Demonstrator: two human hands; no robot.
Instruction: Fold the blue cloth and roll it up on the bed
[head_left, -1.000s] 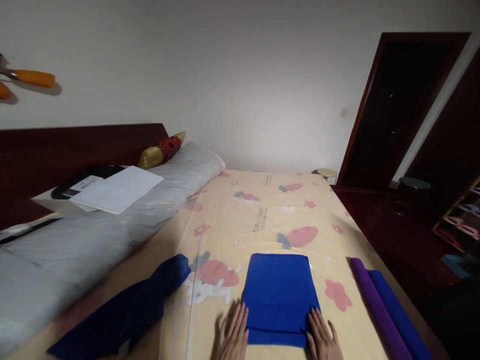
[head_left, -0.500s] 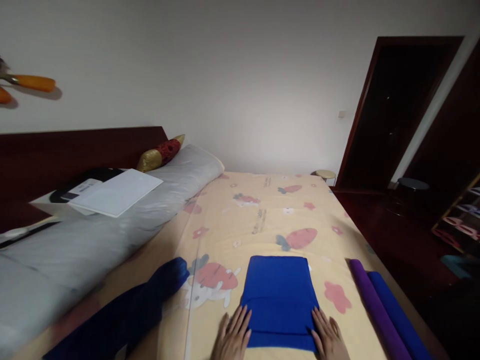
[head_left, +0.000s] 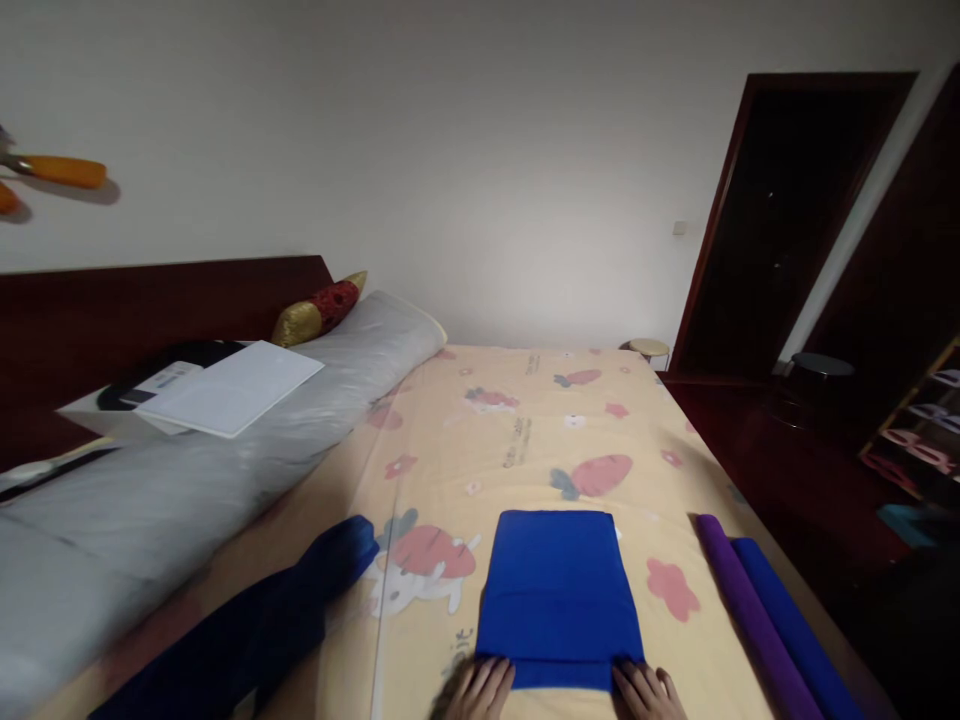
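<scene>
A folded blue cloth lies flat on the bed, with a crease running across its near part. At its near left corner is my left hand, fingers together and bent over the edge; the thumb is hidden. My right hand holds the near right corner in the same way, its fingers curled on the fabric. To the left lies a dark blue garment or cloth, loosely bunched. A purple roll of cloth and a blue roll of cloth rest side by side along the right edge.
The bed has a cream sheet with carrot and rabbit prints. Along its left side runs a grey bolster-like bundle, carrying a white box lid. A red and gold pillow leans there. Stools stand beyond the right edge.
Both hands have slid toward me along the cloth's sides to its near corners, and their fingers have curled in. The cloth's near strip looks shorter. The view has shifted slightly.
</scene>
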